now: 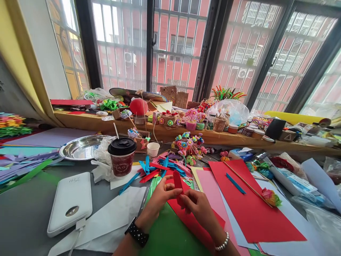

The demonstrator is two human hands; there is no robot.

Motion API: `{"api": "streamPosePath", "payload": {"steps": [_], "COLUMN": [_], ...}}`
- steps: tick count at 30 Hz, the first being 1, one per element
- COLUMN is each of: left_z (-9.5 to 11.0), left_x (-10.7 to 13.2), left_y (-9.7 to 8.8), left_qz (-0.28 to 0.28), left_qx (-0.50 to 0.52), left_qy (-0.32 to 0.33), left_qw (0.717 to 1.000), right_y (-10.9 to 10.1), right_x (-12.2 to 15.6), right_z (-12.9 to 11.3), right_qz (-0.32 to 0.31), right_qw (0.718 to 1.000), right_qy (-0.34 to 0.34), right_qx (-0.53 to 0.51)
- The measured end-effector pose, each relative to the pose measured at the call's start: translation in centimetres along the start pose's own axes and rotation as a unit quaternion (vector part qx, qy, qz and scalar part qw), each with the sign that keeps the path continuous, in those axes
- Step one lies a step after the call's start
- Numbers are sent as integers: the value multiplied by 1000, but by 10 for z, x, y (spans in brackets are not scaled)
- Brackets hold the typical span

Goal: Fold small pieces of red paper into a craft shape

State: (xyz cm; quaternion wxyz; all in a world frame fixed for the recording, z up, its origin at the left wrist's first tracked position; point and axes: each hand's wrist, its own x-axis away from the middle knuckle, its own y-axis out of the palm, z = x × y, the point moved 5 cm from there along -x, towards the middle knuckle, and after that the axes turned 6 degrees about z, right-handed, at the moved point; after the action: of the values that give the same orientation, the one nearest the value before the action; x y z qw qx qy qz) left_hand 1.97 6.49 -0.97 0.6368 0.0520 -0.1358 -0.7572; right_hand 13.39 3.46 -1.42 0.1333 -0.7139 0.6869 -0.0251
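Note:
Between my two hands, above the green mat (166, 231), is a narrow red paper strip (177, 180) held upright. My left hand (164, 193) pinches it from the left, thumb towards the right hand. At the strip's lower end the fingers of my right hand (195, 202) are closed on it. A larger piece of red paper (210, 218) lies beneath my right hand. Just beyond my hands is a pile of blue strips (165, 165) and red ones. The green-handled scissors (189, 180) show partly behind the strip.
A lidded dark red cup (122, 158) and a white power bank (70, 202) with a cable stand left. Right are a large red sheet (261, 209) and a paper flower on a stick (270, 196). Behind are a small white cup (153, 150), a metal tray (80, 147) and a cluttered windowsill.

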Motion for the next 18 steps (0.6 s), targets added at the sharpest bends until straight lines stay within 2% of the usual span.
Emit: {"api": "streamPosePath", "payload": {"steps": [3,12,18], "left_z": [-1,-3,-7], "left_x": [0,-8,-9], "left_y": [2,-9,-3], "left_qz": [-7,29,-48], "left_qx": [-9,0,-7], "left_qy": [3,4,-22], "left_qw": [1000,1000,999], "right_y": [0,3,1], "right_x": [0,-2,-1], "right_z": [-1,4,1], "right_qz": [-2,-10,-1], "right_qw": [1000,1000,1000], "right_qy": [2,13,-9], "right_qx": [-7,-6,19]}}
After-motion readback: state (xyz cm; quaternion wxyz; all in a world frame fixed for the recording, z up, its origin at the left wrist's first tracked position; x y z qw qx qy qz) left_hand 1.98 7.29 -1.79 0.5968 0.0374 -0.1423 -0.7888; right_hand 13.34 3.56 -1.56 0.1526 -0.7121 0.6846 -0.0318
